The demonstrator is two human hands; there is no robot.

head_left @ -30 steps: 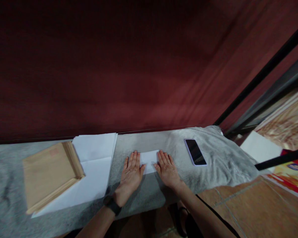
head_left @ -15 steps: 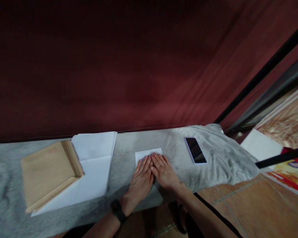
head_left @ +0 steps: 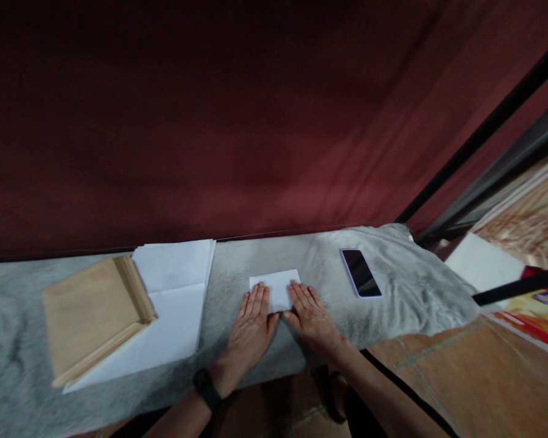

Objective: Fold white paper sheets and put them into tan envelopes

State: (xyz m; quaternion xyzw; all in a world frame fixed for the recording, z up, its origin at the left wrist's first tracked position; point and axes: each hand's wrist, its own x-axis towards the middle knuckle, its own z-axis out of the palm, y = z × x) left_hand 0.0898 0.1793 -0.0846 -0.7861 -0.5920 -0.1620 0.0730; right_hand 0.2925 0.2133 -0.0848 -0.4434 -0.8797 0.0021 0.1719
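A small folded sheet of white paper (head_left: 280, 291) lies flat on the grey cloth in front of me. My left hand (head_left: 252, 322) presses on its left side, palm down with fingers stretched out. On its right side rests my right hand (head_left: 313, 316), also flat with fingers extended. Both thumbs point inward at the paper's near edge, and the paper's middle shows between the hands. A dark watch (head_left: 207, 389) is on my left wrist.
Brown envelopes (head_left: 91, 307) are piled at the left, over larger white sheets (head_left: 178, 322). A phone (head_left: 361, 274) lies to the right on the grey cloth (head_left: 411, 292). Behind stands a dark red wall (head_left: 256, 152); black bars (head_left: 475, 134) and a tiled floor (head_left: 442, 371) are at right.
My hands have slid apart, from side by side at the paper's middle to its left and right sides. More of the paper shows between them.
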